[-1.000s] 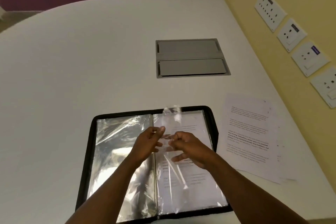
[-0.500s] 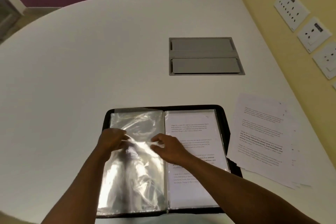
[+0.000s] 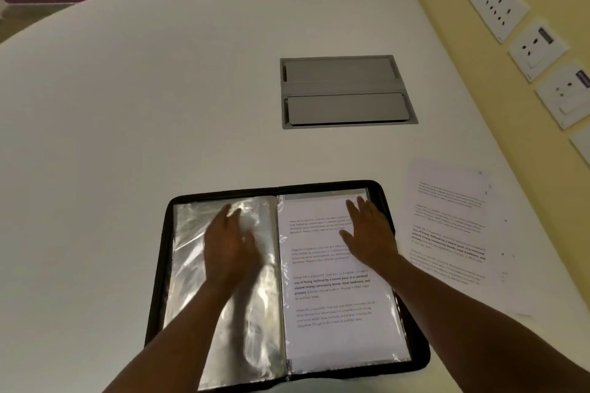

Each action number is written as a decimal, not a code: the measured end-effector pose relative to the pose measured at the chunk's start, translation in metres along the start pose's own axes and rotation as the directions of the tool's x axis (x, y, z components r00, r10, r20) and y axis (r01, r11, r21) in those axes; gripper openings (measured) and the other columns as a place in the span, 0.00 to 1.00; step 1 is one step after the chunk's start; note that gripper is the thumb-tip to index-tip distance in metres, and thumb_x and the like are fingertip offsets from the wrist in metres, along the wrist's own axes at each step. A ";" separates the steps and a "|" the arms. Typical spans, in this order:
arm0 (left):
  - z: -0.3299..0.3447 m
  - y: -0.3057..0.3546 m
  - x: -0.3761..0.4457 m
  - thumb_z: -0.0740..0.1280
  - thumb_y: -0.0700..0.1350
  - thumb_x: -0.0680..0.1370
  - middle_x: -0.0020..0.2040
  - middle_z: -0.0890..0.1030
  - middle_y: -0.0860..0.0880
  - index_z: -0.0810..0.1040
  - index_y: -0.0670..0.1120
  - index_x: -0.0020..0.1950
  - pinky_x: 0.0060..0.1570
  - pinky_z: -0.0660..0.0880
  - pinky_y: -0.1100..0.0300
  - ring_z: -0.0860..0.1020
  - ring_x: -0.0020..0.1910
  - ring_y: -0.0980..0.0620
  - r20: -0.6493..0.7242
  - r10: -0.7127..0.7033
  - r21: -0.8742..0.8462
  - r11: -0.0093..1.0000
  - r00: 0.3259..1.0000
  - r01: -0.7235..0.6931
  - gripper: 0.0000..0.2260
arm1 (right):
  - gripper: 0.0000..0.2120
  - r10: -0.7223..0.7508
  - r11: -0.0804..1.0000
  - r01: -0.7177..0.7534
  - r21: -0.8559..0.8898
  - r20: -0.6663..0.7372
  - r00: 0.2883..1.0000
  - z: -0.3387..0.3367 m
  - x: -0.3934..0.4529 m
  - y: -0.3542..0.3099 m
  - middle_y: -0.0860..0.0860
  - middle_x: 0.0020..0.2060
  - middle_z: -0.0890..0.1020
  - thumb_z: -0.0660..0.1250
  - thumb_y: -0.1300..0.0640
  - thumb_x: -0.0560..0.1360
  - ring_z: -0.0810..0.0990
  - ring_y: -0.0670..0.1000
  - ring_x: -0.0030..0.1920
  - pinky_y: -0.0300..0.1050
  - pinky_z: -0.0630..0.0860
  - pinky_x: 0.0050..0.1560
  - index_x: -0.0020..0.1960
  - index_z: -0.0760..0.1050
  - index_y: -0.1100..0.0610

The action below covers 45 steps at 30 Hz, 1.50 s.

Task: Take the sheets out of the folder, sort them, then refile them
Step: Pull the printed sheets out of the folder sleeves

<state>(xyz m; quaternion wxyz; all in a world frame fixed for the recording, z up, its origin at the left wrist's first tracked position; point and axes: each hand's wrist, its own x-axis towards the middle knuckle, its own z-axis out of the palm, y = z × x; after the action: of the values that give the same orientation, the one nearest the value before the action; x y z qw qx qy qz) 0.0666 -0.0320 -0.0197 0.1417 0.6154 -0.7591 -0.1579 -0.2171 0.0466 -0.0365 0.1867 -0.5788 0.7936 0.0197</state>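
A black zip folder [image 3: 415, 357] lies open on the white table near me. Its left side shows empty, shiny clear sleeves [image 3: 191, 265]; its right side shows a printed sheet [image 3: 335, 313] inside a sleeve. My left hand [image 3: 231, 249] rests flat on the left sleeves, fingers straight and blurred. My right hand [image 3: 370, 233] lies flat on the upper right of the printed page, fingers spread. A loose stack of printed sheets [image 3: 453, 226] lies on the table to the right of the folder.
A grey recessed cable box [image 3: 346, 91] with two flaps sits in the table [image 3: 143, 105] beyond the folder. The yellow wall on the right carries several white socket plates [image 3: 539, 45]. The table's edge curves away at far left.
The clear sleeve that both hands held has been turned over to the left. My left hand went flat on the left sleeves, and my right hand moved onto the printed page.
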 end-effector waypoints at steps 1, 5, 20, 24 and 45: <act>0.007 0.010 0.001 0.62 0.46 0.73 0.66 0.76 0.39 0.75 0.40 0.66 0.66 0.69 0.48 0.73 0.65 0.40 0.069 0.083 0.021 0.996 0.994 -0.085 0.22 | 0.35 -0.005 1.000 0.005 -0.027 0.012 1.000 -0.002 0.003 0.002 0.55 0.79 0.50 0.56 0.42 0.80 0.46 0.55 0.78 0.51 0.46 0.77 0.79 0.44 0.54; 0.028 0.043 0.005 0.62 0.51 0.78 0.75 0.66 0.44 0.66 0.45 0.74 0.72 0.59 0.51 0.64 0.74 0.45 0.325 0.239 0.018 0.966 0.915 -0.259 0.26 | 0.33 -0.056 0.991 0.052 -0.120 -0.026 0.998 -0.002 0.007 0.006 0.56 0.76 0.60 0.57 0.43 0.81 0.53 0.55 0.78 0.51 0.47 0.77 0.79 0.51 0.57; 0.047 0.073 0.037 0.62 0.40 0.79 0.79 0.54 0.48 0.53 0.51 0.79 0.69 0.65 0.48 0.61 0.74 0.43 0.433 0.277 0.030 0.947 0.857 -0.321 0.31 | 0.09 -0.460 0.872 0.441 -0.214 -0.047 0.887 -0.028 0.023 -0.024 0.53 0.43 0.78 0.74 0.62 0.66 0.76 0.54 0.45 0.47 0.73 0.49 0.46 0.81 0.56; 0.049 0.076 0.042 0.63 0.43 0.79 0.76 0.64 0.46 0.61 0.50 0.76 0.67 0.68 0.49 0.65 0.71 0.44 0.420 0.326 0.021 0.930 0.847 -0.368 0.26 | 0.09 -0.562 0.801 0.543 -0.252 -0.004 0.827 -0.035 0.029 -0.021 0.52 0.45 0.81 0.73 0.61 0.64 0.78 0.54 0.49 0.51 0.75 0.58 0.44 0.80 0.55; 0.050 0.064 0.045 0.62 0.41 0.77 0.49 0.77 0.46 0.77 0.44 0.52 0.46 0.74 0.54 0.73 0.47 0.49 0.261 0.382 -0.166 0.922 0.887 -0.349 0.06 | 0.12 -0.226 0.873 0.362 -0.327 0.387 0.894 -0.074 0.089 -0.055 0.56 0.51 0.78 0.69 0.62 0.74 0.79 0.54 0.49 0.45 0.75 0.44 0.57 0.75 0.60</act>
<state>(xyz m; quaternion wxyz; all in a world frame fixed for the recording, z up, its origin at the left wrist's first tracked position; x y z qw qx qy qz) -0.0198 -0.0605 -0.0373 0.0919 0.4225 -0.8636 -0.2594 -0.2096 -0.0706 0.0141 0.2010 -0.7076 0.6308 0.2470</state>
